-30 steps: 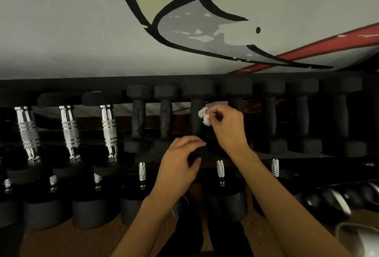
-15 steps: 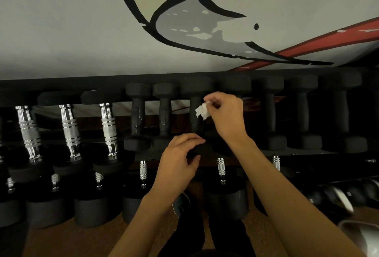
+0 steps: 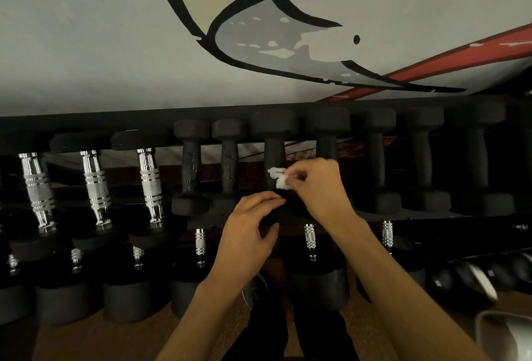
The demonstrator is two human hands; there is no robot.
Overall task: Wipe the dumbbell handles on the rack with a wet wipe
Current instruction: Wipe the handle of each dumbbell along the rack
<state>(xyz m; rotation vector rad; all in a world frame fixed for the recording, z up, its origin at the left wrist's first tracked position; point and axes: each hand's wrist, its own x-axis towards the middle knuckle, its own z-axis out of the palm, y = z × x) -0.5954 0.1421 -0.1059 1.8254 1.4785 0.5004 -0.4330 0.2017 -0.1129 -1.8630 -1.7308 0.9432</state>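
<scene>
"Two hands are up at the rack [image 3: 86,122]. What does the right hand [image 3: 319,188] hold?"

"It holds a small white wet wipe [image 3: 278,178], all bunched up. The thumb and fingertips pinch it tight."

"Where is the wet wipe?"

"It touches the handle [image 3: 275,153] of a black dumbbell [image 3: 273,126] — low down, on the right side of the handle. That dumbbell lies on the top shelf. It is third from the left in the row of black ones."

"And the left hand [image 3: 250,231]?"

"It sits on the near end of the same dumbbell. Its fingers bend over the top and the thumb hooks under, so it holds that end (the end is so dark I can hardly see it)."

"Do the hands touch?"

"No, but they are close. The right hand is just above the left one and a bit to the right."

"What else is there?"

"Three shiny silver handles [image 3: 95,188] are to the left on the same shelf. More black dumbbells are to the right. Bigger weights [image 3: 316,288] with short silver handles sit on the shelf below. Behind it all is a pale wall [image 3: 72,44] with a big painting [image 3: 288,38] in black, grey and red. Down low I see brown floor [image 3: 57,340] — and the person's dark legs [image 3: 267,332]."
</scene>
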